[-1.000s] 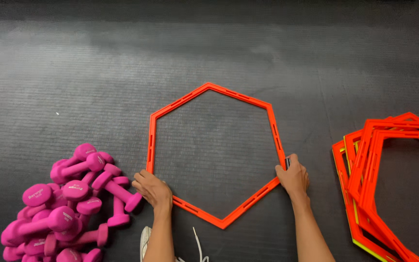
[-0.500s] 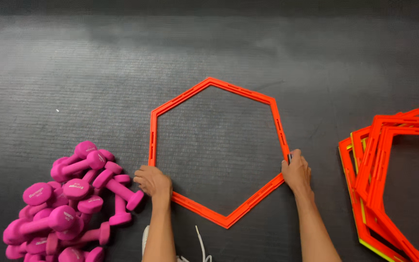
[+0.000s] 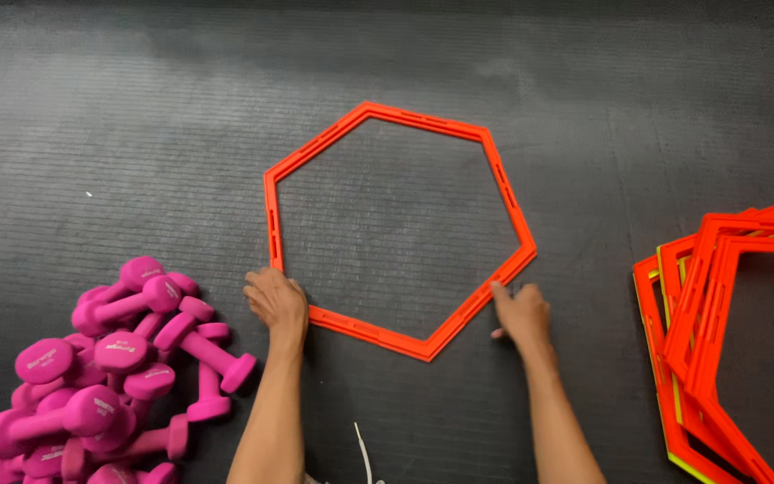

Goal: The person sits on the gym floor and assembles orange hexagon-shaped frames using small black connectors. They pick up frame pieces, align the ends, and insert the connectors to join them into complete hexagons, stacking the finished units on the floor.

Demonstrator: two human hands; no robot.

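**Setting an orange hexagon flat on the mat**

Pressing the near-left corner, the left hand (image 3: 277, 300) curls a loose grip over the orange hexagon frame (image 3: 508, 193); the right hand (image 3: 521, 314) touches its near-right edge, fingers half-curled. The frame lies flat on the dark floor mat (image 3: 136, 134). More frames are stacked (image 3: 718, 287) right, pink dumbbells (image 3: 127, 358) left; neither obstructs.

To my left lies a heap of pink dumbbells (image 3: 109, 367) on the dark ribbed floor mat (image 3: 136, 134). To my right sits a stack of orange hexagon frames (image 3: 727, 332), one edged in yellow-green.
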